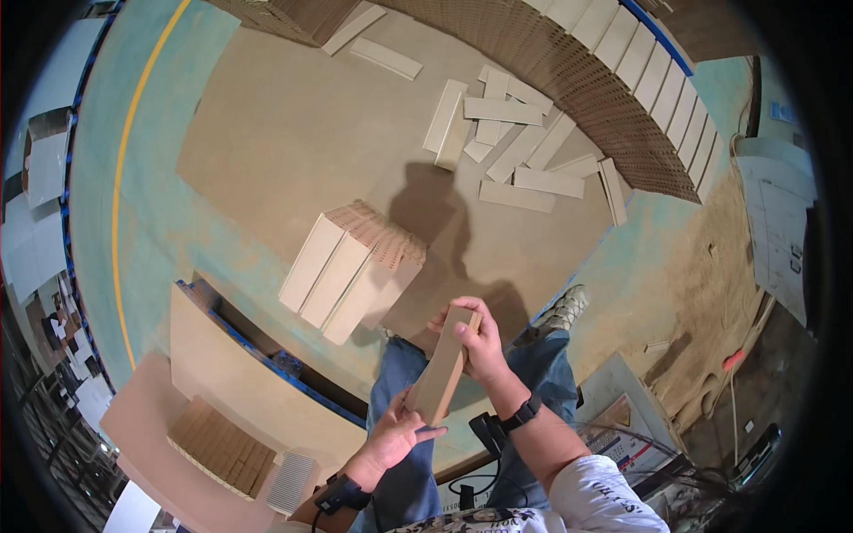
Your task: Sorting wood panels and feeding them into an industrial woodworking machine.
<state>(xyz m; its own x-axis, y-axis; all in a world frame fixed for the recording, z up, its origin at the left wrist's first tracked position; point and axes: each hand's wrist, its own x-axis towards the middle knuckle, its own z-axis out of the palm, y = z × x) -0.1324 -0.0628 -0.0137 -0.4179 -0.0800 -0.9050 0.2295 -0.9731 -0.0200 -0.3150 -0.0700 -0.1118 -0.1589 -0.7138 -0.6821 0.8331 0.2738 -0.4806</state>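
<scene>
My left hand (391,437) and my right hand (475,339) hold a long tan board (437,373) between them, in front of my legs. The right hand is wrapped round its far end, thumb on the upper face. At the near end, my left hand grips the side, with some fingers stretched out beneath. A lengthwise line shows along the board's edge; whether it is one piece or several pressed together I cannot tell. Beyond my hands, to the left, stands a block of stacked tan boards (342,275) with notched ends.
Loose boards (506,111) lie scattered on a brown sheet (275,115) ahead. A long curved row of stacked boards (613,98) borders it at far right. A low pallet with a tan sheet (240,355) sits at left, near small stacked strips (222,444). A grey panel (773,213) stands right.
</scene>
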